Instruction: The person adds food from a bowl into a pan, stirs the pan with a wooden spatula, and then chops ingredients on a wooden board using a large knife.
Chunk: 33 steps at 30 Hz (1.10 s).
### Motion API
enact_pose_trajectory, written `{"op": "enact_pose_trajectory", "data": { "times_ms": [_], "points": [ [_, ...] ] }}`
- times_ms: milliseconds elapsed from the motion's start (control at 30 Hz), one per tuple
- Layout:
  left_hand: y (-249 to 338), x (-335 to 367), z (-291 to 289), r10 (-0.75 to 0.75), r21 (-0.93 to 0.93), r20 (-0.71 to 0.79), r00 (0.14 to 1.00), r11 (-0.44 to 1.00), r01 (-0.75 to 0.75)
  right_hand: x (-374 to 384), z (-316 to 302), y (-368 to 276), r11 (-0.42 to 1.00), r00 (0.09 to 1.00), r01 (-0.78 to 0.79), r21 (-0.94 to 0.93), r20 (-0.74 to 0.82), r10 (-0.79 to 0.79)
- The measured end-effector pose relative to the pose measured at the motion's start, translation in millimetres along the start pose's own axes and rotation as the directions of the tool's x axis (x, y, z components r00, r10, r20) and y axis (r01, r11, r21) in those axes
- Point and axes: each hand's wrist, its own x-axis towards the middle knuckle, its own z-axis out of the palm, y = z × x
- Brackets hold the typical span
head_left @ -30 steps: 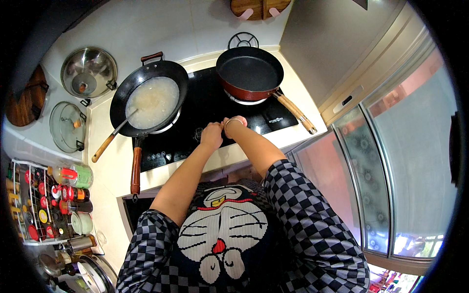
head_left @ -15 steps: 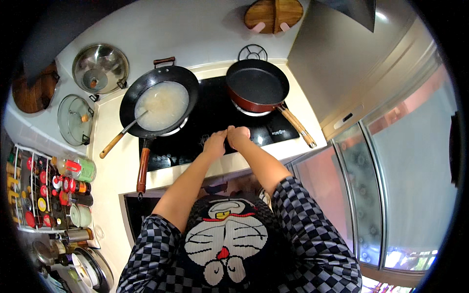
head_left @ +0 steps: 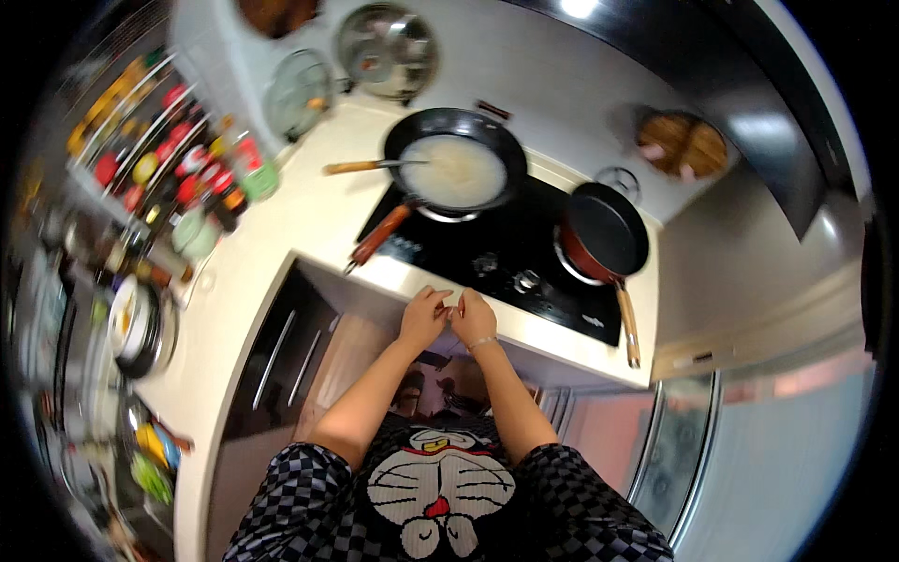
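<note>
My left hand (head_left: 427, 318) is held in front of the counter's front edge, its fingers loosely bent and a little apart, with nothing seen in them. Almost touching it is my right hand (head_left: 475, 318), its fingers curled in and no held thing visible. Beyond them is the black cooktop (head_left: 506, 253). On its left burner stands a black wok (head_left: 515, 155) with cloudy whitish liquid (head_left: 459, 173) in it. A wooden-handled utensil (head_left: 354, 168) rests in the wok, its head hidden in the liquid. On the right burner sits a red-sided frying pan (head_left: 607, 225).
The wok's brown handle (head_left: 382, 234) and the frying pan's wooden handle (head_left: 628, 323) reach over the counter's front strip. Two lids, one steel (head_left: 387, 51) and one glass (head_left: 300, 94), hang on the wall. A rack of jars (head_left: 154, 155) stands at the left.
The view has swung left, bringing more of the left counter and the drawers into sight. My hands have come back from the cooktop's front edge toward my body, still close together.
</note>
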Motion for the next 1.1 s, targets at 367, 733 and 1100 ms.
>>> {"op": "enact_pose_trajectory", "data": {
  "times_ms": [367, 733, 1100],
  "points": [
    [-8, -337, -147, -0.501, -0.127, -0.556, 0.663, 0.840, 0.527, -227, 145, -115, 0.798, 0.621, 0.337, 0.499, 0.519, -0.587],
    [29, -592, -268, -0.215, -0.115, -0.974, 0.076, 0.752, 0.649, -442, 217, -305, 0.546, 0.114, 0.497, 0.674, 0.573, -0.811],
    [70, -938, -412, -0.257, -0.325, -0.945, -0.201, 0.688, 0.649, -770, 308, -499, 0.367, -0.313, 0.354, 0.861, 0.478, -0.820]
  ]
}}
